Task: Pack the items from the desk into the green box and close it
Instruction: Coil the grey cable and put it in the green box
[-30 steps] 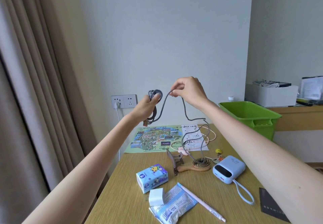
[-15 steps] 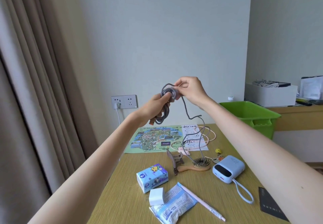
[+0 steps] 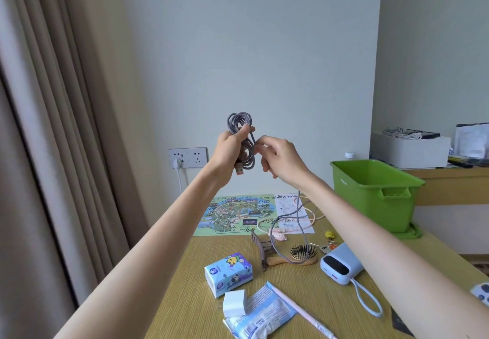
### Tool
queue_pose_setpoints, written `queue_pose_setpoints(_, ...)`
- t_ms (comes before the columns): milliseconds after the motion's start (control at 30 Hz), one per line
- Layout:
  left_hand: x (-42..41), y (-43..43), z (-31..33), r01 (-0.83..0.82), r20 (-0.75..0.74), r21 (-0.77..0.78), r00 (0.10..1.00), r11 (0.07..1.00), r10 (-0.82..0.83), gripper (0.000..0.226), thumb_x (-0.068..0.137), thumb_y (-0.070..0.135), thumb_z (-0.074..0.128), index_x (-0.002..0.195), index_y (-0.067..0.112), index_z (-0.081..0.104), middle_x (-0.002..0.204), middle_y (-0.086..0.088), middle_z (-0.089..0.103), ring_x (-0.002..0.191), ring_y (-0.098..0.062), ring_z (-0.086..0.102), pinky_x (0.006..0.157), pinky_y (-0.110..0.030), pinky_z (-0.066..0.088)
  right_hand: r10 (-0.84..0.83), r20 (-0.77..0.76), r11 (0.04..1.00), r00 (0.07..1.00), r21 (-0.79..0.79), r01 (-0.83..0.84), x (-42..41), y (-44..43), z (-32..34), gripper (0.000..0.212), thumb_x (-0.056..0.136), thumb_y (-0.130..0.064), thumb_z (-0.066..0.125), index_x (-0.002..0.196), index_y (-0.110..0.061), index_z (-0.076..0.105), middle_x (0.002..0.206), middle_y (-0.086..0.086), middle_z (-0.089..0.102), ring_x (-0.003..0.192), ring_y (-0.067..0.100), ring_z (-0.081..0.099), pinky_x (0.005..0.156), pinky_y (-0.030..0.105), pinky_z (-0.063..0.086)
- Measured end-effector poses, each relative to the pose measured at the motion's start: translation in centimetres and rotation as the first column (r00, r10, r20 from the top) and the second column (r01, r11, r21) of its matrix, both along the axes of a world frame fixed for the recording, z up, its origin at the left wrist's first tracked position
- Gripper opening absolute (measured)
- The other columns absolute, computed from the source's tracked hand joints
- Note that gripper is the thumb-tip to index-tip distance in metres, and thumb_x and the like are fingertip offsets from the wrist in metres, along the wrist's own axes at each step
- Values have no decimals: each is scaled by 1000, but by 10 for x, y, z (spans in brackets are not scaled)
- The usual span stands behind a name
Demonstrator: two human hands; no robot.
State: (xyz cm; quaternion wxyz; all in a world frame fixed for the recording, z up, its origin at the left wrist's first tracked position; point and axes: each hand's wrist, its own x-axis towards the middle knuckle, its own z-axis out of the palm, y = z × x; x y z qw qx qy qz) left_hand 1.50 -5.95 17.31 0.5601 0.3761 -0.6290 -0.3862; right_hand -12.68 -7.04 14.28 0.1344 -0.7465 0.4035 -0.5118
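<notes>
Coiling work, high above the bench (image 3: 185,285). Left hand (image 3: 227,150) is clamping round the gathered loops of the grey cable (image 3: 248,156), plug end poking out at six o'clock. Right hand (image 3: 280,158), at three o'clock of the coil, is pinching the running strand between thumb and fingertips. The loose tail is dropping from under that hand toward five o'clock and trailing onto the bench among the pink cable (image 3: 277,232) and the hairbrush (image 3: 304,255). My read: each new loop is wanting the same size as the rest, the left thumb trapping it, and the tail is needing a slow draw so it is not snagging the brush. Green box (image 3: 370,195) is standing open at four o'clock of the hands.
</notes>
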Motion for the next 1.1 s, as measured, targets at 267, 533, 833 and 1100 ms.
queue_pose_setpoints(267, -1, 0, 10, -2, -91, -37, 996, 999, -1, 26, 102, 32, 42, 85, 14, 47, 68, 1, 42, 60, -13, 41, 55, -24, 33, -115, -193, 993, 974, -48, 108, -6, -1, 0, 10, 88, -33, 58, 81, -27, 60, 57, -5, 59, 56, 16, 54, 60, 34, 46)
queue_pose_setpoints(533, 20, 1, 11, 19, -250, -34, 968, 999, -26, 27, 102, 34, 40, 82, 16, 39, 59, -3, 42, 49, -15, 45, 35, -16, 34, -309, -271, 945, 912, 17, 325, -38, -13, -12, 8, 84, -23, 69, 76, -25, 68, 61, -6, 64, 69, 17, 58, 57, 25, 36)
queue_pose_setpoints(833, 34, -12, -12, -164, 217, -151, 957, 975, 195, 22, 99, 29, 43, 78, 22, 41, 66, 5, 37, 58, -10, 33, 52, -26, 31, 74, -51, 961, 996, 269, -58, -52, -4, 11, 16, 76, -11, 79, 88, -2, 72, 50, -18, 49, 51, -4, 42, 57, 14, 34)
queue_pose_setpoints(1100, 10, 4, -26, 85, 576, -101, 818, 991, -12, 20, 105, 29, 33, 108, 15, 47, 80, 4, 43, 64, -2, 41, 56, -6, 35, 151, 27, 970, 988, 186, -154, -37, 5, 24, 5, 89, -13, 66, 90, -10, 70, 75, -3, 60, 66, 4, 47, 59, 11, 37)
